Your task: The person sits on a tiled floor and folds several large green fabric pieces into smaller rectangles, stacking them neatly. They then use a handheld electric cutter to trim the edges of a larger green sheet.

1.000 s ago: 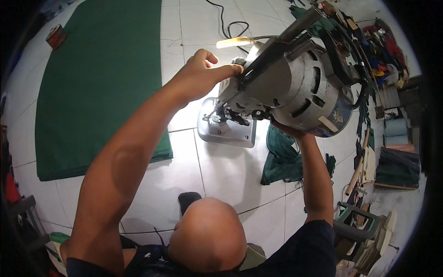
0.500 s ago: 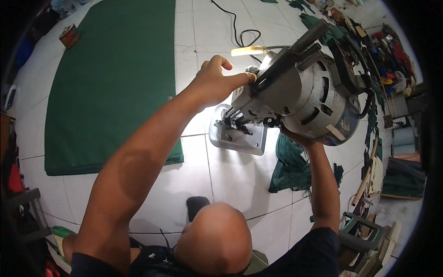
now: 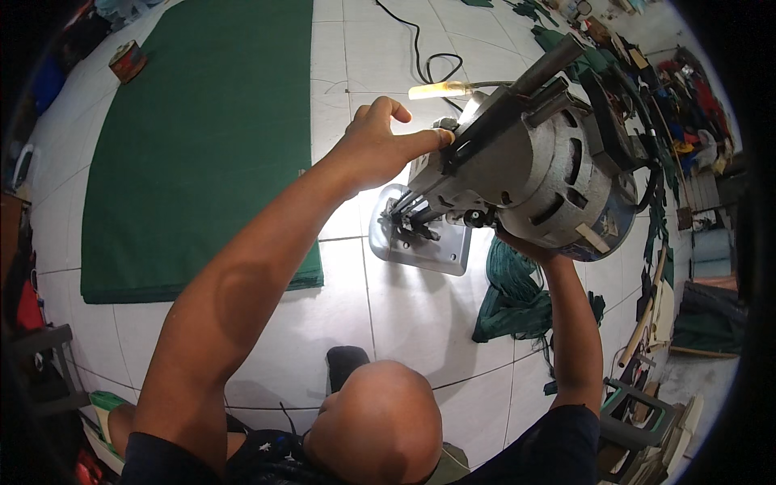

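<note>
A grey electric cloth cutting machine (image 3: 517,174) leans over the tiled floor, its motor to the right and its metal base plate (image 3: 440,257) below. My left hand (image 3: 373,149) is at the machine's upper left side. Its thumb touches a part near a small knob, while the other fingers are apart from the machine and grip nothing. Beneath the motor is my right hand (image 3: 524,245), with its fingers hidden behind the housing. A small lit lamp (image 3: 436,90) shines beside the machine head. Dark green fabric strips (image 3: 513,295) lie by my right forearm.
A layered stack of green cloth (image 3: 202,162) covers the floor at left, with a reddish tin (image 3: 127,61) at its far left edge. A black cable (image 3: 418,48) runs across the tiles. Scraps and a wooden stick (image 3: 643,323) line the right; a grey-green stool (image 3: 634,412) stands nearer.
</note>
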Action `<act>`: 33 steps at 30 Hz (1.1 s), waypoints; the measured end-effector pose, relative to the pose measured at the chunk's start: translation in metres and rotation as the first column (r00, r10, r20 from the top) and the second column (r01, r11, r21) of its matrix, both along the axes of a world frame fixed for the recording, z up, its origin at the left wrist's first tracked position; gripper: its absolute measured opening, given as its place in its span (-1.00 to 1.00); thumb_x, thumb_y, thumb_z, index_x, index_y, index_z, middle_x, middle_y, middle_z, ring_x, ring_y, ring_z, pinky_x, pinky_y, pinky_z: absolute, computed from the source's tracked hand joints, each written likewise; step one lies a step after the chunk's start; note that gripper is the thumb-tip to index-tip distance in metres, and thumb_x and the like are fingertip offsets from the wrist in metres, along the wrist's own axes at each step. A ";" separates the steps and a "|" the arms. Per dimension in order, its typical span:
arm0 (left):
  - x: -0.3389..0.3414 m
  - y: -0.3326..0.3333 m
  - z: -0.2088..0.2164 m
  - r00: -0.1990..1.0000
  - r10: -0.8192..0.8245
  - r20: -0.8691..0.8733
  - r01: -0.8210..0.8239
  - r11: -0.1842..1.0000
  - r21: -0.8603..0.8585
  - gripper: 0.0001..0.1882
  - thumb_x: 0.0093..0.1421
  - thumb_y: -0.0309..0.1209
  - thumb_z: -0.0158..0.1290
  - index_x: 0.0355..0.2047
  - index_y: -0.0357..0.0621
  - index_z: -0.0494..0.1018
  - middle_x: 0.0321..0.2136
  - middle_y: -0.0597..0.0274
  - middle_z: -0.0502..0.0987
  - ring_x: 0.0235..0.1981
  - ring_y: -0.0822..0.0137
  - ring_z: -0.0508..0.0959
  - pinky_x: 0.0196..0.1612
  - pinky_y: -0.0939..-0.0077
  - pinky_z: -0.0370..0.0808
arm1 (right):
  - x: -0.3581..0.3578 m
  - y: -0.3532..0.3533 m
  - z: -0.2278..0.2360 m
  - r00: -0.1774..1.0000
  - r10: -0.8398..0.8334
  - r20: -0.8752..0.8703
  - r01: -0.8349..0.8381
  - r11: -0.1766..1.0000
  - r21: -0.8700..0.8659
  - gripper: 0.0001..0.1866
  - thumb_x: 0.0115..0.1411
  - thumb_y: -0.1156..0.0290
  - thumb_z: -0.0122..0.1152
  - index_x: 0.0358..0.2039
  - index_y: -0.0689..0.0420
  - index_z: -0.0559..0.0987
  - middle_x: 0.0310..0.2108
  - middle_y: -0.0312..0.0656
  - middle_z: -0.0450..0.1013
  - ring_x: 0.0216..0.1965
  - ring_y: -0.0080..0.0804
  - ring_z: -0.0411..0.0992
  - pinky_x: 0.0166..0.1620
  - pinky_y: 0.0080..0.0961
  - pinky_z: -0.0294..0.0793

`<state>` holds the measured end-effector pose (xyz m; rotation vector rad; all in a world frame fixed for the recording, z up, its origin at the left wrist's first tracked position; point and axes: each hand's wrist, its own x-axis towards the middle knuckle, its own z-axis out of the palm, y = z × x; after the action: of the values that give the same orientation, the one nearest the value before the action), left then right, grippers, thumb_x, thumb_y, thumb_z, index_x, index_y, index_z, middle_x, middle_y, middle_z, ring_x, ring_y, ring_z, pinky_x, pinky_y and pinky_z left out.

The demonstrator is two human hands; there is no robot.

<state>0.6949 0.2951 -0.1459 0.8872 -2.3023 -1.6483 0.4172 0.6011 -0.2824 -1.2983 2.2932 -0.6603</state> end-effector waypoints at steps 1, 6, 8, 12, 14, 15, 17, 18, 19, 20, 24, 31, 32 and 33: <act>0.000 0.001 0.000 1.000 0.004 -0.002 -0.004 1.000 0.003 -0.10 0.02 0.23 0.22 0.11 -0.27 0.28 0.07 -0.39 0.33 0.16 -0.13 0.38 0.10 0.16 0.38 | 0.000 0.000 0.000 1.000 -0.002 0.006 0.002 1.000 -0.001 -0.47 0.21 0.03 0.17 0.15 -0.09 0.40 0.18 -0.18 0.32 0.26 -0.18 0.21 0.31 -0.13 0.20; -0.001 0.002 -0.002 1.000 0.003 -0.025 -0.003 1.000 0.003 -0.08 0.02 0.24 0.22 0.11 -0.29 0.27 0.06 -0.37 0.34 0.13 -0.10 0.39 0.09 0.17 0.39 | -0.002 0.003 0.000 0.998 -0.017 0.058 0.018 1.000 -0.005 -0.46 0.22 0.02 0.17 0.16 -0.09 0.39 0.20 -0.19 0.31 0.28 -0.19 0.20 0.32 -0.12 0.19; 0.001 0.001 -0.001 1.000 -0.003 -0.024 0.004 1.000 0.016 -0.08 0.02 0.24 0.22 0.11 -0.29 0.27 0.09 -0.38 0.31 0.18 -0.15 0.36 0.11 0.14 0.38 | -0.003 0.003 -0.002 0.996 -0.023 0.082 0.023 1.000 -0.008 -0.46 0.22 0.01 0.17 0.17 -0.09 0.39 0.21 -0.19 0.30 0.28 -0.19 0.19 0.32 -0.12 0.18; -0.001 0.000 -0.003 1.000 0.002 -0.026 -0.003 0.999 -0.049 -0.08 0.02 0.24 0.21 0.12 -0.27 0.27 0.14 -0.38 0.26 0.25 -0.21 0.29 0.16 0.08 0.35 | -0.003 0.006 -0.003 0.990 -0.037 0.138 0.040 0.999 -0.019 -0.45 0.22 0.00 0.16 0.18 -0.10 0.38 0.22 -0.19 0.29 0.29 -0.20 0.18 0.33 -0.12 0.17; -0.002 0.000 -0.004 1.000 0.015 -0.021 -0.016 0.999 -0.044 -0.05 -0.02 0.25 0.24 0.10 -0.30 0.27 0.11 -0.25 0.26 0.16 -0.09 0.35 0.12 0.17 0.39 | -0.003 0.007 -0.005 0.979 -0.050 0.198 0.057 0.998 -0.029 -0.45 0.23 0.00 0.16 0.18 -0.10 0.38 0.23 -0.19 0.29 0.30 -0.20 0.18 0.33 -0.12 0.17; -0.002 0.001 -0.003 1.000 0.020 -0.017 -0.020 0.999 -0.041 -0.04 -0.05 0.26 0.25 0.09 -0.31 0.27 0.09 -0.18 0.26 0.12 -0.03 0.39 0.10 0.22 0.41 | -0.003 0.007 -0.006 0.967 -0.063 0.246 0.073 0.997 -0.032 -0.44 0.23 0.00 0.16 0.18 -0.10 0.38 0.23 -0.19 0.29 0.30 -0.20 0.18 0.34 -0.12 0.17; -0.003 0.002 -0.002 1.000 0.012 -0.015 -0.013 0.998 -0.064 -0.04 -0.05 0.26 0.24 0.09 -0.30 0.28 0.09 -0.17 0.27 0.11 -0.04 0.39 0.10 0.22 0.41 | -0.005 0.008 -0.006 0.946 -0.075 0.316 0.095 0.994 -0.047 -0.44 0.23 -0.01 0.16 0.19 -0.10 0.37 0.24 -0.20 0.28 0.31 -0.20 0.17 0.34 -0.11 0.16; -0.002 0.001 0.000 1.000 0.010 -0.013 -0.011 0.997 -0.077 -0.04 -0.05 0.26 0.24 0.09 -0.30 0.28 0.09 -0.16 0.28 0.11 -0.04 0.39 0.10 0.22 0.41 | -0.001 0.006 -0.005 0.945 -0.069 0.321 0.088 0.995 -0.047 -0.44 0.23 -0.01 0.16 0.19 -0.10 0.37 0.24 -0.20 0.28 0.31 -0.20 0.17 0.34 -0.11 0.16; -0.002 0.001 -0.001 1.000 0.012 -0.015 -0.014 0.996 -0.089 -0.05 -0.05 0.27 0.23 0.09 -0.29 0.28 0.09 -0.16 0.28 0.11 -0.04 0.39 0.10 0.21 0.40 | 0.001 0.005 -0.002 0.980 -0.026 0.199 0.033 0.999 -0.033 -0.44 0.23 -0.01 0.17 0.19 -0.10 0.37 0.24 -0.20 0.28 0.31 -0.20 0.17 0.34 -0.11 0.16; -0.002 -0.001 -0.003 1.000 0.015 -0.016 -0.016 0.995 -0.101 -0.05 -0.05 0.28 0.23 0.08 -0.29 0.29 0.09 -0.15 0.29 0.11 -0.04 0.39 0.09 0.20 0.40 | 0.003 0.003 0.001 0.997 0.015 0.071 -0.014 1.000 -0.015 -0.44 0.23 0.00 0.17 0.19 -0.09 0.37 0.24 -0.21 0.28 0.31 -0.20 0.17 0.34 -0.11 0.16; 0.001 -0.002 0.003 0.999 0.023 0.025 -0.017 0.980 -0.201 -0.05 -0.03 0.32 0.18 0.08 -0.26 0.31 0.09 -0.14 0.30 0.13 -0.03 0.38 0.13 0.17 0.35 | 0.019 -0.006 0.016 0.939 0.058 0.339 0.020 0.975 -0.222 -0.44 0.21 0.01 0.21 0.17 -0.10 0.39 0.22 -0.23 0.31 0.31 -0.21 0.18 0.34 -0.12 0.16; -0.004 -0.005 0.010 0.999 0.049 -0.011 -0.049 0.916 -0.398 -0.06 -0.02 0.29 0.17 0.12 -0.25 0.34 0.11 -0.11 0.32 0.23 0.00 0.29 0.21 0.16 0.25 | 0.003 0.003 -0.001 0.972 0.039 -0.231 -0.026 0.998 0.057 -0.48 0.18 0.03 0.24 0.12 -0.08 0.44 0.16 -0.22 0.36 0.26 -0.20 0.24 0.33 -0.12 0.17; -0.004 -0.006 0.010 0.999 0.048 -0.008 -0.047 0.917 -0.396 -0.06 -0.02 0.29 0.18 0.13 -0.25 0.34 0.12 -0.11 0.32 0.23 0.01 0.29 0.21 0.16 0.26 | 0.011 -0.002 0.003 0.963 0.039 -0.266 -0.025 0.998 0.057 -0.49 0.18 0.03 0.24 0.11 -0.08 0.44 0.15 -0.22 0.37 0.25 -0.20 0.25 0.33 -0.12 0.17; -0.005 -0.005 0.010 0.999 0.043 -0.009 -0.043 0.919 -0.392 -0.05 -0.03 0.29 0.18 0.13 -0.25 0.34 0.12 -0.12 0.33 0.23 0.01 0.28 0.21 0.15 0.26 | 0.017 -0.004 0.009 0.952 0.037 -0.304 -0.019 0.998 0.060 -0.50 0.18 0.04 0.24 0.10 -0.08 0.44 0.15 -0.22 0.38 0.24 -0.19 0.26 0.32 -0.12 0.18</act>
<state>0.6899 0.2905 -0.1360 0.8335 -2.4652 -1.1035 0.4342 0.5971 -0.2735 -1.4914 2.5086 -0.4036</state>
